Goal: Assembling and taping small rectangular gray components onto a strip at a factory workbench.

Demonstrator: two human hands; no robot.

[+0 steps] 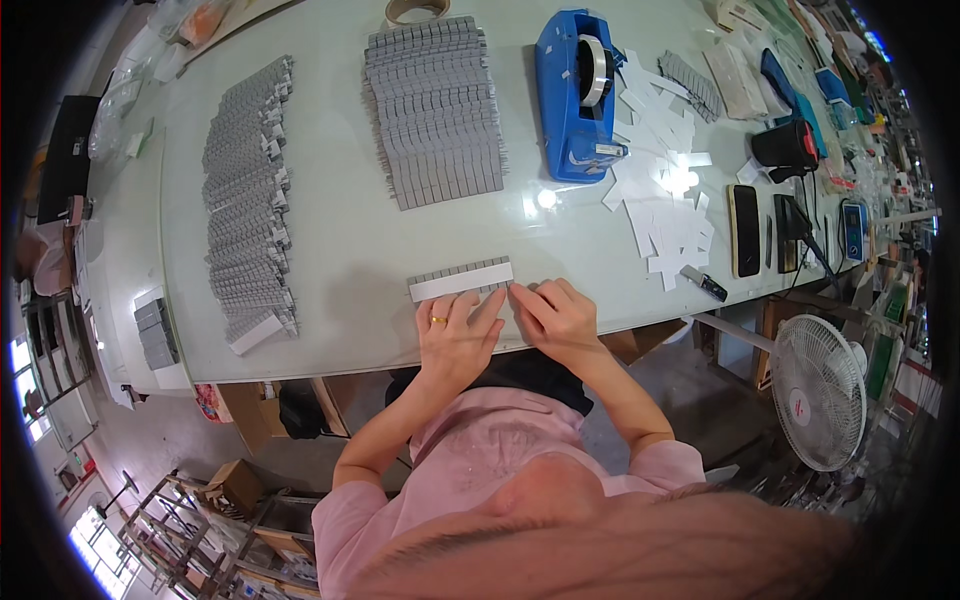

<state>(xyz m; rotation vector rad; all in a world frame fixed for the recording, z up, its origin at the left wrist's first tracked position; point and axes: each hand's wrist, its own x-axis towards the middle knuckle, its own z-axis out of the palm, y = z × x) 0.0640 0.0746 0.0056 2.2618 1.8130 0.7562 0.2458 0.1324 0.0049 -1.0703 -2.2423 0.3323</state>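
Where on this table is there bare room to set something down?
Bare tabletop lies between the left grey stack row and the middle grey stack block. It is crowded right of the blue tape dispenser, among the white strips.

Roll of tape (415, 10), top centre: cut off by the upper edge. Clutter of tools and packets (820, 70), upper right: crowded, bent by the rim, too small to tell apart. Shelving (50, 350), left edge: dim and blurred. Grey strip (462, 278), centre: its near right end hidden under the fingertips (520, 296). Person's lap: hidden beneath the table edge (300, 368).
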